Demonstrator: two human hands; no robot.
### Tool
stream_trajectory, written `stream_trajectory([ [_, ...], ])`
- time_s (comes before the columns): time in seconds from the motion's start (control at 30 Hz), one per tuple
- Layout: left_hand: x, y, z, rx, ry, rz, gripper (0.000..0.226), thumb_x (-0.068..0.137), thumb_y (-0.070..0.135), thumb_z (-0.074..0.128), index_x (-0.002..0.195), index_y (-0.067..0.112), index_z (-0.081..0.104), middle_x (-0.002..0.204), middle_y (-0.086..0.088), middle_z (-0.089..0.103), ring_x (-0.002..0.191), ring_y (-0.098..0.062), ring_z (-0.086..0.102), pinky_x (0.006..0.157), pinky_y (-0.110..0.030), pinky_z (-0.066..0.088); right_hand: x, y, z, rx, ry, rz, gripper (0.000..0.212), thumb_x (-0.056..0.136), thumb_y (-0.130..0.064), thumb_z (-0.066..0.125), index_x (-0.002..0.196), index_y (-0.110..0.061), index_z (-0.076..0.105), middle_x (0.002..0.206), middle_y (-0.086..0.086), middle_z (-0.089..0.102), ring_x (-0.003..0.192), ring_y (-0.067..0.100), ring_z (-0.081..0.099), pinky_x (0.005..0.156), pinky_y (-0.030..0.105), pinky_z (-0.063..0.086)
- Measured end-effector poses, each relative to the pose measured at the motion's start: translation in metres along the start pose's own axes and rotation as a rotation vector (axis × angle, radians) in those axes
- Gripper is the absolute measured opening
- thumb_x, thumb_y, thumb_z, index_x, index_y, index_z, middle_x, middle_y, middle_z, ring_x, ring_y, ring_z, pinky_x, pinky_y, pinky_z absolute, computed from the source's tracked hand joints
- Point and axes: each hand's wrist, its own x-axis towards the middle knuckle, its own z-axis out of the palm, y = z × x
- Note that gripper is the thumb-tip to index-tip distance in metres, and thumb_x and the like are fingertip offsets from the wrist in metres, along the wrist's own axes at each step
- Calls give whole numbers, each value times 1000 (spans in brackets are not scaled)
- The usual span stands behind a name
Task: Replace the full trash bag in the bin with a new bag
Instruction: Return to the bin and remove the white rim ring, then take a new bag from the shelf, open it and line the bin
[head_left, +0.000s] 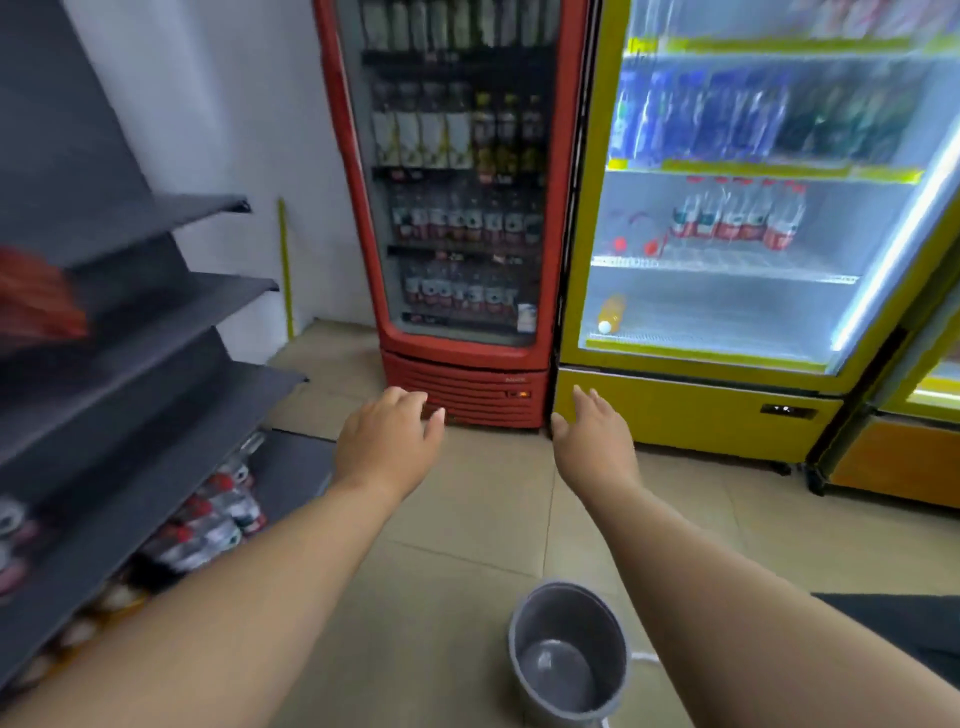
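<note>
A small grey round bin (569, 654) stands on the tiled floor near the bottom of the head view, between my two forearms; its inside shows bare grey with no bag in it. My left hand (389, 441) is stretched forward at mid-frame, fingers apart, holding nothing. My right hand (595, 436) reaches forward beside it, fingers loosely extended and empty. Both hands hover well above and beyond the bin. No trash bag is in view.
A red drinks fridge (462, 208) and a lit yellow fridge (727, 208) stand ahead. Dark grey shelving (130, 364) with bottles on its lowest levels lines the left. A dark object (904, 623) lies at the right edge. Beige floor tiles (467, 519) stretch between them.
</note>
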Motion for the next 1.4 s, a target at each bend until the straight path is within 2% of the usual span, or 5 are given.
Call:
stream_trajectory([
  [0.27, -29, -95, -199, 184, 182, -239, 39, 91, 39, 40, 114, 14, 60, 119, -11, 60, 110, -33, 55, 89, -39, 43, -39, -219, -58, 52, -63, -435, 54, 98, -33, 40, 146, -12, 30, 155, 10, 28, 143, 26, 26, 117, 37, 20],
  [0.63, -111, -287, -340, 408, 334, -539, 42, 91, 41, 40, 113, 12, 60, 115, -11, 62, 106, -31, 57, 88, -40, 45, -114, -435, 2, 42, -146, -813, 52, 94, -32, 47, 140, -9, 40, 144, 15, 44, 131, 33, 42, 110, 40, 31],
  [0.87, -101, -401, -359, 395, 359, -594, 43, 91, 43, 39, 114, 12, 60, 115, -9, 62, 106, -26, 58, 87, -38, 47, -105, -547, 74, 5, -196, -800, 56, 95, -34, 45, 145, -11, 33, 152, 14, 33, 140, 28, 32, 116, 40, 26],
  [1.17, -87, -480, -313, 319, 230, -619, 43, 90, 44, 43, 122, 18, 56, 120, -5, 60, 109, -25, 55, 91, -37, 47, -65, -590, 152, -85, -258, -699, 50, 93, -31, 47, 138, -10, 42, 141, 15, 46, 128, 33, 44, 108, 41, 36],
  [1.4, -74, -495, -258, 308, 209, -768, 86, 78, 60, 56, 144, 18, 20, 151, -9, 26, 139, -28, 26, 115, -40, 25, -36, -604, 201, -235, -340, -599, 48, 91, -16, 39, 139, -15, 41, 142, 13, 44, 128, 35, 43, 108, 42, 36],
])
